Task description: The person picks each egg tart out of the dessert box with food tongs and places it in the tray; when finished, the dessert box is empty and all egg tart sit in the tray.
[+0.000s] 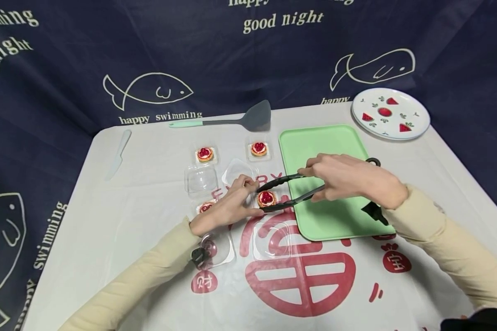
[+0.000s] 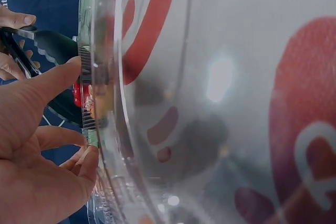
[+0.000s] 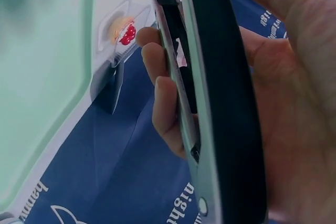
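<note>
My right hand (image 1: 341, 177) grips a pair of black tongs (image 1: 306, 196), whose handles fill much of the right wrist view. The tongs' tips are spread on either side of a red-topped tart (image 1: 266, 198) in a small clear plastic box. At that box's left side is my left hand (image 1: 232, 204), thumb on the near side and fingers on the far side. In the left wrist view, the left thumb and fingertips hold the rim of the clear box (image 2: 97, 145). Another tart (image 1: 205, 207) shows partly behind the left hand.
Two boxed tarts (image 1: 205, 154) (image 1: 258, 148) stand farther back, near a spatula (image 1: 257, 117). Clear lids (image 1: 201, 180) (image 1: 273, 241) lie around. A green tray (image 1: 327, 142) is under the right hand; a watermelon-patterned plate (image 1: 391, 131) is at back right, a pale knife (image 1: 119, 154) at left.
</note>
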`<act>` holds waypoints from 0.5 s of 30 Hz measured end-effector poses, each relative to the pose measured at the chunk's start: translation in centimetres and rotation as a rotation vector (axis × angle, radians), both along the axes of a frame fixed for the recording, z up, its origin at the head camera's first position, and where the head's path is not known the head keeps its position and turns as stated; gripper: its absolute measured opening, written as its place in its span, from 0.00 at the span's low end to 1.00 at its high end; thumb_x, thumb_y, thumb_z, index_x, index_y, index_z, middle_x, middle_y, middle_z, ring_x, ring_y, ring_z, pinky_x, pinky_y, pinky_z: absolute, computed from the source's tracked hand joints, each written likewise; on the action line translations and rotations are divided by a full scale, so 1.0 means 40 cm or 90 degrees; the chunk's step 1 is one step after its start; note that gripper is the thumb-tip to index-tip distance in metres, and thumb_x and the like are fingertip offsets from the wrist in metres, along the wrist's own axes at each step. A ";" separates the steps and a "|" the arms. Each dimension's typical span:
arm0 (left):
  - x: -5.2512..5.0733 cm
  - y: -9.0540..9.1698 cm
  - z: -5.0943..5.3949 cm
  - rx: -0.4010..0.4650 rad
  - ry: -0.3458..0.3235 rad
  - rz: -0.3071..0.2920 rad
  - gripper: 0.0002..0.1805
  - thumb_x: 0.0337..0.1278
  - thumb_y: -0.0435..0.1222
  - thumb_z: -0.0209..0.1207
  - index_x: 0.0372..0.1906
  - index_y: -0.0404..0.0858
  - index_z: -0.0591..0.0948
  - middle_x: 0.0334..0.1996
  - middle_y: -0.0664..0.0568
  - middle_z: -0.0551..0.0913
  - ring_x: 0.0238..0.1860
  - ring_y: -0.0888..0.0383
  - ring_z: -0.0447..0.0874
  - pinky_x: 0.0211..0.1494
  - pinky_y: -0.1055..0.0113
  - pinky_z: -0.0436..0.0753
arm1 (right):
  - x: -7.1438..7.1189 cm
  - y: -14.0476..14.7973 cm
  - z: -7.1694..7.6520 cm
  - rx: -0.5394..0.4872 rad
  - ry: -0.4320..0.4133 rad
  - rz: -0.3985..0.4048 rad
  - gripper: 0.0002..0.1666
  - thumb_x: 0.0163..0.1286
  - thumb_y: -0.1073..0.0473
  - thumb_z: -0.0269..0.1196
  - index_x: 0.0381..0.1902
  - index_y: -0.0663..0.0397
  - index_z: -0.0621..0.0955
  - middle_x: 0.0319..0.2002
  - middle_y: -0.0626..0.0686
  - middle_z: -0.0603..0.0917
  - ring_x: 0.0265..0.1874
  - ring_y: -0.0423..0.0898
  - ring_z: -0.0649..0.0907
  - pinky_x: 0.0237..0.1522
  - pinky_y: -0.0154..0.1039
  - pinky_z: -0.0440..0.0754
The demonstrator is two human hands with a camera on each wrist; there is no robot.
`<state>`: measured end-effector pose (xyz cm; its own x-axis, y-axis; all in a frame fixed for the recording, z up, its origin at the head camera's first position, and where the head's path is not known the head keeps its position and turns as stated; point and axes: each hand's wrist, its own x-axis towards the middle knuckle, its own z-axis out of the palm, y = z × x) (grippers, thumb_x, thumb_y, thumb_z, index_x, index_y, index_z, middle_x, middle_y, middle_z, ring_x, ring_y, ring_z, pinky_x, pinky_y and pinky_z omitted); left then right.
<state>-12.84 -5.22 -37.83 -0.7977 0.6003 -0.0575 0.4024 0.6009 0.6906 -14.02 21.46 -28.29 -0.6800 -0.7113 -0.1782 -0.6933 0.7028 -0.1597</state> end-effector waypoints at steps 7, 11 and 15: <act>-0.002 0.000 0.000 0.000 0.009 -0.002 0.42 0.49 0.37 0.71 0.68 0.25 0.66 0.58 0.36 0.66 0.59 0.46 0.65 0.67 0.54 0.70 | 0.000 0.009 -0.005 -0.024 -0.016 -0.008 0.34 0.52 0.53 0.75 0.55 0.62 0.82 0.44 0.55 0.85 0.33 0.45 0.80 0.41 0.52 0.83; -0.001 0.000 -0.002 0.008 0.012 -0.005 0.42 0.48 0.37 0.72 0.67 0.25 0.67 0.56 0.37 0.67 0.58 0.47 0.65 0.65 0.54 0.71 | -0.003 0.026 -0.012 -0.052 -0.026 -0.011 0.33 0.52 0.54 0.75 0.55 0.61 0.82 0.47 0.55 0.86 0.37 0.48 0.83 0.44 0.53 0.83; -0.001 0.000 -0.002 0.008 0.011 -0.005 0.42 0.48 0.37 0.72 0.68 0.25 0.67 0.55 0.38 0.67 0.56 0.47 0.65 0.63 0.54 0.72 | -0.011 0.056 -0.015 -0.099 -0.039 -0.013 0.33 0.53 0.54 0.75 0.56 0.61 0.82 0.49 0.55 0.85 0.45 0.51 0.84 0.47 0.52 0.82</act>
<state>-12.88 -5.20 -37.90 -0.7942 0.6065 -0.0359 0.4185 0.5889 0.6914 -14.47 23.71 -28.87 -0.6857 -0.7196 -0.1094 -0.6645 0.6802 -0.3094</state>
